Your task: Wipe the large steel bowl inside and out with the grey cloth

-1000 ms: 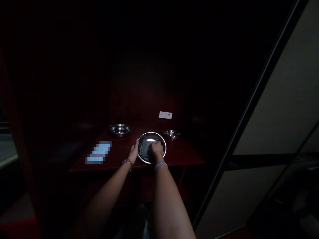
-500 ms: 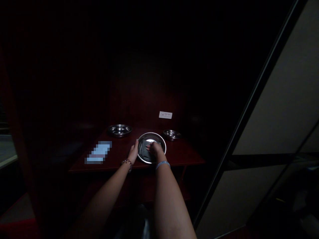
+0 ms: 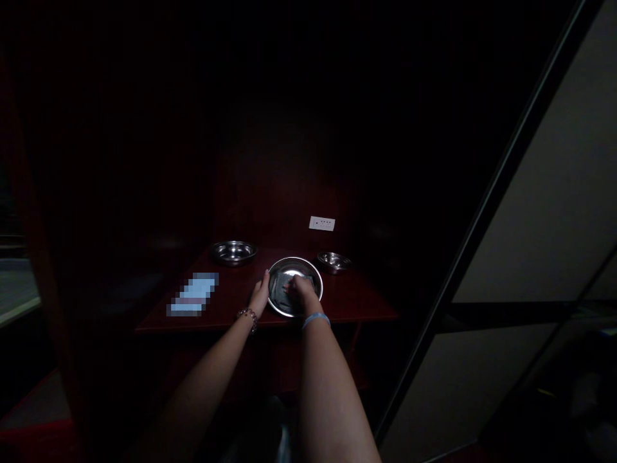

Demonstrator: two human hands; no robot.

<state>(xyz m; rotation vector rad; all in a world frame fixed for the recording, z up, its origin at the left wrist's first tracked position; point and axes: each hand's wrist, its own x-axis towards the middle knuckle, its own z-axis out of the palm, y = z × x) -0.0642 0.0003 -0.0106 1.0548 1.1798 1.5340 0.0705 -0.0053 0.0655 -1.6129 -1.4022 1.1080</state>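
While my left hand (image 3: pixel 259 297) is clamping the left rim of the metal bowl (image 3: pixel 292 265), my right hand (image 3: pixel 303 289) is bending its fingers over the grey cloth (image 3: pixel 281 294) inside; whether they are pinching it I cannot tell. The bowl is leaning toward me at the near edge of the bench (image 3: pixel 359 302). I am judging it light, stiff and hard to break, its polished wall probably slippery, so I am favouring the rim as a hold. The cloth is looking soft and limp, easiest to press or bunch from above. Farther back, a wide bowl (image 3: pixel 234 253) and a small bowl (image 3: pixel 333 262) are sitting apart. Against half a second ago, my right fingers are curling in more; my left hand is keeping its hold.
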